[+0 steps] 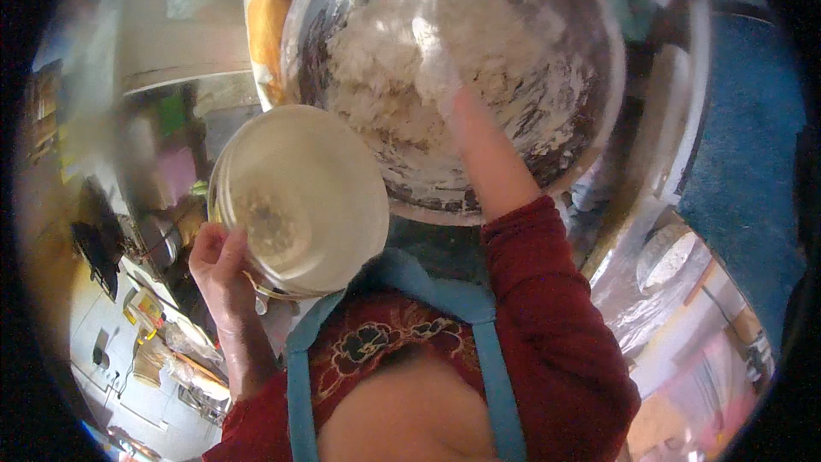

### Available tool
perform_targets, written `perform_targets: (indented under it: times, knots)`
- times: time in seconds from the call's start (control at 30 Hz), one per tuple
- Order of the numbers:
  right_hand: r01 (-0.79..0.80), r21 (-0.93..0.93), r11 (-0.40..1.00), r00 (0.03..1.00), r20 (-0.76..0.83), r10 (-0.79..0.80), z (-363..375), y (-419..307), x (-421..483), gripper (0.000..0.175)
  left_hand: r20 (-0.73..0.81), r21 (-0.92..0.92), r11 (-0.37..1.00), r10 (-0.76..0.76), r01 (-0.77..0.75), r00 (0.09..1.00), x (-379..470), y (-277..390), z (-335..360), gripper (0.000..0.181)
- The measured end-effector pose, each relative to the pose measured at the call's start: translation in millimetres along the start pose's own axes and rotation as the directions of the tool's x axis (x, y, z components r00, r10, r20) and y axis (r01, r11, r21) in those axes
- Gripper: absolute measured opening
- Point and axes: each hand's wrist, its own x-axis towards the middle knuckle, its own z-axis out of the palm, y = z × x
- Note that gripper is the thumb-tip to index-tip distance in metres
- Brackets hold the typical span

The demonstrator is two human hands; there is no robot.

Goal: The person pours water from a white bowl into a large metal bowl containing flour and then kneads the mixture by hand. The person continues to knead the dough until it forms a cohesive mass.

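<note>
A large round metal basin (614,86) holds a pale, lumpy, floury dough mixture (385,70), with white flour smeared on its inner wall. My right hand (433,58) reaches into the basin, coated white and blurred over the mixture; its fingers cannot be made out clearly. At the basin's near left, my left hand (221,253) grips the rim of a pale plastic bucket (321,186), tilted so its inside shows. Some brownish residue lies at the bottom of the bucket.
A cloth with an orange pattern (266,38) lies left of the basin. On the right, a bowl of white powder (667,260) stands on plastic sheeting beside a blue surface (744,141). Cluttered shelves or counters line the left side.
</note>
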Motion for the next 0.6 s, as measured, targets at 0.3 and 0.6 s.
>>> perform_targets:
  times: [0.3,0.6]
  knots:
    - [0.306,0.050,0.951,0.839,-0.485,-0.245,-107,66,-59,0.041,0.004,0.056,0.998,0.017,-0.017,1.000,1,10,10,0.011]
    - [-0.232,0.174,0.957,0.941,-0.207,0.266,-87,97,-48,0.059,-0.029,-0.277,0.961,-0.015,0.006,0.999,14,-24,-17,0.014]
